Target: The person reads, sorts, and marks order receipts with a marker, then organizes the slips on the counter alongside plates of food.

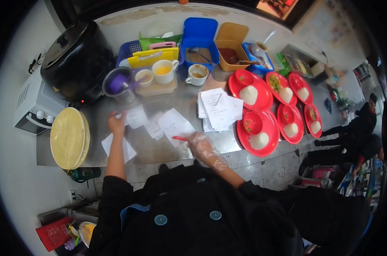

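Note:
My left hand [117,122] is over the steel counter, at the edge of a white paper slip [136,116], its fingers apart. In a clear plastic glove, my right hand [200,145] is closed round a red pen-like object [180,138], whose end points left over a larger white sheet [175,126]. Smaller slips [154,126] lie between the hands, and another sheet [124,149] is partly under my left forearm. A stack of written papers [217,106] rests right of the sheets, beside red plates [258,133] with white rice mounds and small red bowls.
A black cooker [76,59] and a yellow plate stack [69,137] stand at the left. Cups [163,71], a metal pot [120,85], a blue container [199,47] and a brown one [232,49] line the back. People in dark clothes [356,121] are at the far right.

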The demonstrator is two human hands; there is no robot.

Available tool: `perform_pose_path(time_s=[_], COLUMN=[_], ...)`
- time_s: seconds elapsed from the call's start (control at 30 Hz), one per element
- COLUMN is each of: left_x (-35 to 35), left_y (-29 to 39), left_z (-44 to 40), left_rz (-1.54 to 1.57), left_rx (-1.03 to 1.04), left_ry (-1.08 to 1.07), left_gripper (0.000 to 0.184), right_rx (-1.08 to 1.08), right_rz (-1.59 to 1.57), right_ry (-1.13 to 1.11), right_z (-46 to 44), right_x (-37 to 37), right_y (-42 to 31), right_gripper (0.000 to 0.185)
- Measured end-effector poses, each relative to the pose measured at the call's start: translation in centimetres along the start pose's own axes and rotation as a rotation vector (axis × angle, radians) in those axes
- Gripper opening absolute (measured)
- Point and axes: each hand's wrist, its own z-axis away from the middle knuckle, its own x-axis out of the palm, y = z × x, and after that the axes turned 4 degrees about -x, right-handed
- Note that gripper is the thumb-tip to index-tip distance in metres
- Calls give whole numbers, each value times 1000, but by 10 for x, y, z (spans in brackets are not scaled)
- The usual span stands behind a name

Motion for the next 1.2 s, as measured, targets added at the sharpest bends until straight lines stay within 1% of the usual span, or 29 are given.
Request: perform_pose_path(time_s=[0.1,0.13,0.17,0.23,0.27,0.3,0.33,0.37,0.4,0.43,0.47,0.5,0.53,0.57,0.6,0.63,0.7,0.73,0.8,0.83,0.9,0.97,1.0,1.03,1.07,1.1,1.13,1.17,1.2], left_x=[-1,-7,-12,-18,-18,-17,-15,-14,-12,-2,1,8,30,25,31,38,31,38,49,49,44,32,59,34,59,90,100,107,114], left_y=[8,21,31,46,52,61,69,78,91,107,123,140,116,134,135,133,138,133,125,129,136,163,144,177,165,151,150,150,150], left_z=[2,9,15,25,31,37,46,57,71,88,105,129,139,161,170,177,183,182,181,182,183,180,158,157,138,114,104,97,92], left_rz=[-25,-135,-245,-250,-252,-235,-197,-148,-66,73,82,231,174,118,7,119,101,96,116,109,78,205,261,206,164,123,119,71,24], left_rx=[-3,-12,-22,7,32,42,204,371,509,502,608,615,546,833,973,1074,1191,1218,1068,1079,820,589,369,513,484,454,463,536,606], left_ry=[-27,41,111,131,154,155,149,146,90,11,-141,-203,-583,-657,-817,-852,-758,-749,-864,-865,-899,-847,-879,-802,-756,-710,-711,-591,-469], left_gripper=[56,53,50,46,43,43,41,39,35,31,30,26,24,24,28,32,24,24,20,20,16,17,19,24,25,29,29,27,26], right_rx=[69,22,27,-33,-30,48,125,126,229,316,371,441,448,496,585,570,554,561,572,613,659,670,675,621,566,568,561,554,558], right_rz=[46,108,110,46,55,-17,-85,-54,-14,48,91,125,142,220,70,71,62,54,41,64,79,39,38,-2,-41,-44,-55,-67,-71], right_ry=[-18,40,44,270,277,269,266,289,423,590,586,588,523,474,223,200,200,183,173,206,248,344,356,322,288,299,238,176,182], right_z=[-10,-11,-12,-14,-14,-15,-15,-12,-8,-9,-10,-6,-4,-8,-12,-16,-19,-16,-13,-15,-20,-21,-20,-19,-19,-21,-24,-28,-34], right_x=[2,9,0,-24,-38,-53,-65,-65,-65,-76,-91,-99,-100,-76,-72,-75,-77,-80,-74,-66,-43,-33,-30,-36,-41,-41,-36,-29,0], right_y=[-4,-1,-4,-14,-15,-14,-9,-1,17,42,62,77,99,126,143,146,139,136,136,140,151,160,166,167,167,168,172,179,199], right_gripper=[24,18,18,17,17,20,23,23,27,32,35,40,46,55,61,62,62,60,59,57,55,51,51,45,40,40,38,36,36])
